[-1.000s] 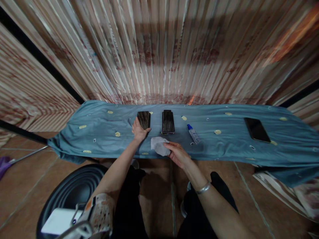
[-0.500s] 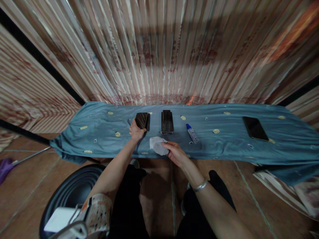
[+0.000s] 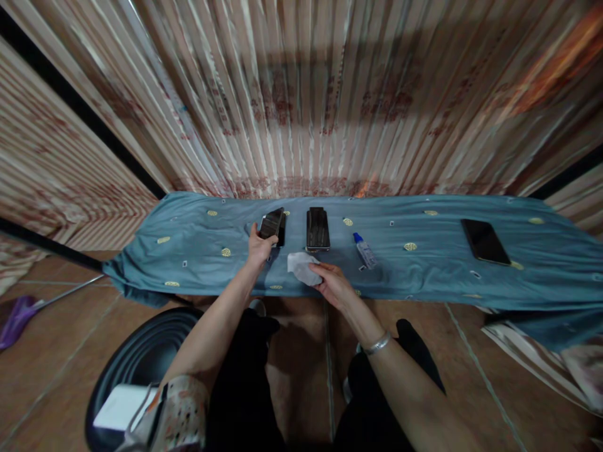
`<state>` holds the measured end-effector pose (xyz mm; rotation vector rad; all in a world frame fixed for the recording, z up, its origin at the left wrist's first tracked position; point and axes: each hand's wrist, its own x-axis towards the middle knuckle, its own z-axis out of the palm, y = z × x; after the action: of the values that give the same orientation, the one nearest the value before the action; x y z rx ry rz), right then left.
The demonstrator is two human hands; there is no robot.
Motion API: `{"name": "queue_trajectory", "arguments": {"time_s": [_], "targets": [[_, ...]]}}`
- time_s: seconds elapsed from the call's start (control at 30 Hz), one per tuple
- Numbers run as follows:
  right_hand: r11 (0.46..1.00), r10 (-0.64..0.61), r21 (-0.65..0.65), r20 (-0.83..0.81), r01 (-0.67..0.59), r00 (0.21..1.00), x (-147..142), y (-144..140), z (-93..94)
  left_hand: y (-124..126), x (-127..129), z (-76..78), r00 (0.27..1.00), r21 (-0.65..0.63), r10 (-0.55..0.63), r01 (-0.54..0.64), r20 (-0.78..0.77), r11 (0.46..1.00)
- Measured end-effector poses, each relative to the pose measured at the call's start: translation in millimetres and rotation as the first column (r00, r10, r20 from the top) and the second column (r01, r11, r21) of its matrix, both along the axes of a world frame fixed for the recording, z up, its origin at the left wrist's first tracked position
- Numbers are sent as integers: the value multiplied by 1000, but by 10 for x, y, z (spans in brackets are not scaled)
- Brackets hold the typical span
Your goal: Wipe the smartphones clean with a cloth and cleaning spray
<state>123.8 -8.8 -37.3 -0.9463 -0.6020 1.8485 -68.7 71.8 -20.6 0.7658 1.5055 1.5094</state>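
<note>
My left hand grips a dark smartphone by its edges, tilted up over another dark phone that lies on the cloth. In the fingers of my right hand is a white wipe, held bunched above the front of the table. Between and beyond my hands, a dark phone lies on the cloth, with what looks like another beneath it. A clear bottle with a blue cap rests on its side to the right of it.
A blue patterned cloth covers the long table. Far to the right lies a larger black phone or tablet. Striped curtains hang behind. At lower left stand a black round stool with a white box and a purple broom.
My left hand has lifted and tilted the phone up from the one under it. My right hand stays almost in place with the wipe. The view has shifted slightly.
</note>
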Motion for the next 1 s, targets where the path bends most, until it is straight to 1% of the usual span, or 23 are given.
{"name": "queue_trajectory", "arguments": {"time_s": [0.03,0.1,0.17,0.2,0.27,0.33,0.43,0.53,0.6,0.7,0.8,0.83,0.9,0.97,1.0], "targets": [[1000,-18,-4,-5,18,1000,10,10,-2,-72,38,67,999,-19,44,-43,19,999],[997,-71,-2,-22,71,997,33,30,-1,-248,103,201,989,-30,29,-25,142,999],[993,-112,14,-49,113,992,57,48,3,-458,148,312,956,-56,-26,44,291,997],[991,-127,27,-59,128,990,68,56,5,-570,164,350,929,-73,-63,96,365,993],[986,-153,57,-61,157,986,89,71,5,-791,198,383,865,-80,-123,185,486,980],[978,-184,94,-41,187,982,110,87,-3,-987,246,358,807,-61,-165,241,566,969],[953,-265,158,15,260,964,155,118,-26,-1203,345,251,742,-18,-207,283,638,959],[913,-362,239,100,331,927,221,164,-52,-1325,436,138,708,-38,-211,318,673,947],[892,-396,307,175,332,901,270,205,-66,-1367,471,78,697,-39,-231,349,679,936],[855,-443,417,277,309,853,327,267,-72,-1390,497,8,729,-47,-273,386,627,921],[783,-516,571,372,249,771,328,299,-57,-1384,534,-48,778,-73,-281,385,561,920],[758,-538,620,416,204,733,313,298,-50,-1381,552,-62,789,-78,-278,379,547,922],[726,-558,684,522,74,645,264,279,-45,-1379,591,-82,805,-81,-271,365,528,928],[706,-553,704,616,-78,561,203,250,-64,-1382,621,-94,817,-71,-269,352,510,933],[685,-553,713,642,-148,531,175,236,-84,-1385,631,-99,821,-63,-270,346,504,936]]}}
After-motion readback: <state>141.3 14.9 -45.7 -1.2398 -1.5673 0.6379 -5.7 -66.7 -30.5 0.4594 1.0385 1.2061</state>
